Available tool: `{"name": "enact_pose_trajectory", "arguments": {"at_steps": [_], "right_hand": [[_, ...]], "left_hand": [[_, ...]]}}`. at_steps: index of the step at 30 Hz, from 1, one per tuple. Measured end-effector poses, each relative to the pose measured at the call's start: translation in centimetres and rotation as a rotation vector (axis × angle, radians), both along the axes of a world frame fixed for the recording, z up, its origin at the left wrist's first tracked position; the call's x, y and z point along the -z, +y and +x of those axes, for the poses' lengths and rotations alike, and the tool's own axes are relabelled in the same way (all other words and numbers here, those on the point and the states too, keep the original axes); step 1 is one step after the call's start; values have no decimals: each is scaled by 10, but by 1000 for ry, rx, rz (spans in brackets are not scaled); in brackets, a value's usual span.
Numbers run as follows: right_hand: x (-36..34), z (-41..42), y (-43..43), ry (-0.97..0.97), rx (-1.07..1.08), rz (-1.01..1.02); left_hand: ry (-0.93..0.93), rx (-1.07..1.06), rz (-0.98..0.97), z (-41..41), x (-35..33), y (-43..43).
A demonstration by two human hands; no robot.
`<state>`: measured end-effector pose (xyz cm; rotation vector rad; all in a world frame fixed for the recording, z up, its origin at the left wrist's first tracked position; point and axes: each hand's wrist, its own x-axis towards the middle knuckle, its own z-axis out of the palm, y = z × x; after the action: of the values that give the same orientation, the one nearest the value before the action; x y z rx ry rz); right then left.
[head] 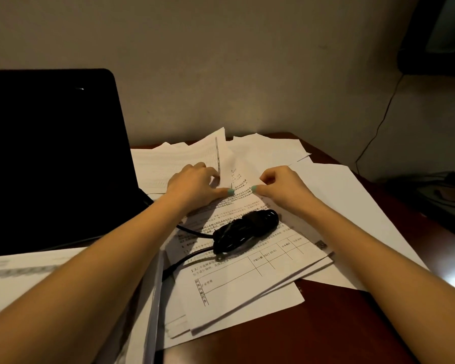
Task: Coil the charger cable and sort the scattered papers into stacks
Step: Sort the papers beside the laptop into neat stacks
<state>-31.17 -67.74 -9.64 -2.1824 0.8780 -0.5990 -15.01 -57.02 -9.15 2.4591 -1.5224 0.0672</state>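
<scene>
Left forearm (103, 261) partly hides cable (244, 228); fingers (260, 189) pinch papers (247, 285).

An open laptop (53, 158) with a dark screen stands at left on the reddish-brown desk (339, 324). A thin wire (384, 118) hangs on the plain wall (221, 61).

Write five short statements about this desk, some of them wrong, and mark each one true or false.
1. The cable lies bundled on the papers. True.
2. The left grip holds the cable. False: it holds a raised sheet.
3. The right grip pinches that sheet. True.
4. The laptop is right of the papers. False: it is left of them.
5. The papers form one neat stack. False: they lie scattered and overlapping.
</scene>
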Motion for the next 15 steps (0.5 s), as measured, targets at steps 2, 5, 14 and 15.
{"name": "enact_pose_trajectory", "arguments": {"at_steps": [2, 5, 14, 15], "right_hand": [[-2, -1, -1, -18, -8, 10], [-4, -2, -2, -30, -4, 18], [-11, -33, -16, -389, 93, 242], [-10, -36, -17, -387, 101, 235]], "left_hand": [[-33, 14, -64, -1, 2, 1], [-86, 25, -130, -3, 3, 2], [155, 56, -223, 8, -7, 12], [182, 59, -276, 8, -8, 12]]}}
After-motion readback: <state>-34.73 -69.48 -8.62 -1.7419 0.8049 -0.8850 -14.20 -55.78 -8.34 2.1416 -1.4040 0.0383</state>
